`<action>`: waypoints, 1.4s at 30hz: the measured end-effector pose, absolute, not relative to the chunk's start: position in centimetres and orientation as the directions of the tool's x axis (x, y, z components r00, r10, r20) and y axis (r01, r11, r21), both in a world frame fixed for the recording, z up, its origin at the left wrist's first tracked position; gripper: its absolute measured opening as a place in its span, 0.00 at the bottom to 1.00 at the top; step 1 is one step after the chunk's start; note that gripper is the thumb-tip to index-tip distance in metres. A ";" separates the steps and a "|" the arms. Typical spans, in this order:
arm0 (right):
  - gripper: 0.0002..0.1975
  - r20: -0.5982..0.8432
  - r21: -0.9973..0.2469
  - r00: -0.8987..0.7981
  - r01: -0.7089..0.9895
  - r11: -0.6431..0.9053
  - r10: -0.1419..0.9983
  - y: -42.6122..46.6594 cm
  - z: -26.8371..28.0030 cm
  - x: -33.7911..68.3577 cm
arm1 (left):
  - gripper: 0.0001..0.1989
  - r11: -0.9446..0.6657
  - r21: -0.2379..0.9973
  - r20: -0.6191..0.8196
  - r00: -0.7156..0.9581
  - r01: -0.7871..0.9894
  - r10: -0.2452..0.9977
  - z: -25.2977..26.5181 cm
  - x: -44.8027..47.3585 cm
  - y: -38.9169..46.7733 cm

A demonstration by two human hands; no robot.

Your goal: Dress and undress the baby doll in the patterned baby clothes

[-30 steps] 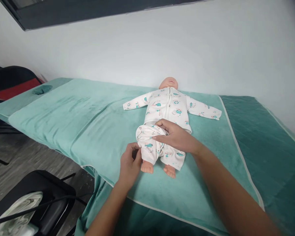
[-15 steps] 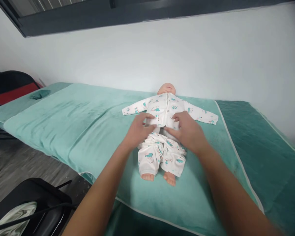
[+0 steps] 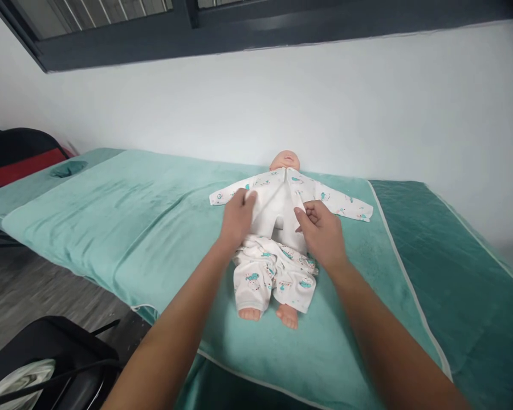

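A baby doll (image 3: 285, 160) lies on its back, head toward the wall, arms spread in the sleeves of a white printed jacket (image 3: 344, 206). My left hand (image 3: 238, 219) pinches the jacket's front on the left side, and my right hand (image 3: 322, 230) pinches the front edge on the right side. Both fronts are lifted, showing the plain white lining and the doll's white body (image 3: 277, 219) below. Matching printed pants (image 3: 276, 273) sit bunched around the legs, under my hands. Two bare feet stick out of the pant legs.
A light green cover (image 3: 123, 228) lies over the massage table, which has a face hole (image 3: 69, 168) at the far left. Behind it runs a white wall (image 3: 239, 114) beneath a dark window frame (image 3: 111, 48). Black chairs (image 3: 47, 359) stand on the left.
Both hands have lifted the lower jacket fronts up and back, uncovering the lining and more of the doll's body. The view has shifted slightly.
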State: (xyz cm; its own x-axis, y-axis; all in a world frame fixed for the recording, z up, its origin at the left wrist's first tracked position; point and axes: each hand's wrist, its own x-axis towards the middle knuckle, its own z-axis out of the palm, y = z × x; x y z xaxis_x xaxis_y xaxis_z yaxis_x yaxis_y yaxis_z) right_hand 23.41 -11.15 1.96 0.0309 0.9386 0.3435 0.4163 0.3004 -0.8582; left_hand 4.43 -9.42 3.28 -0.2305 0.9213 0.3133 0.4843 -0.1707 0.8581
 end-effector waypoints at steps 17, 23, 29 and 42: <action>0.17 0.362 -0.894 0.452 0.417 0.165 0.815 -11.4 -0.6 31.1 | 0.09 0.182 0.727 0.263 -0.514 0.662 0.817 -2.4 -5.2 -9.3; 0.18 0.284 -0.651 0.356 0.754 -0.094 0.890 -13.4 -3.0 37.6 | 0.13 0.315 0.554 0.239 -0.510 0.770 0.827 -2.4 -4.6 -9.9; 0.18 0.189 -0.375 0.331 0.895 -0.243 0.925 -13.9 -3.4 36.4 | 0.12 0.312 0.529 0.238 -0.492 0.789 0.838 -2.4 -4.3 -10.2; 0.09 0.371 -0.749 -0.144 0.537 0.387 0.918 -14.7 -2.7 28.4 | 0.07 -0.220 0.924 0.251 -0.062 0.314 0.966 -1.8 -2.0 -11.7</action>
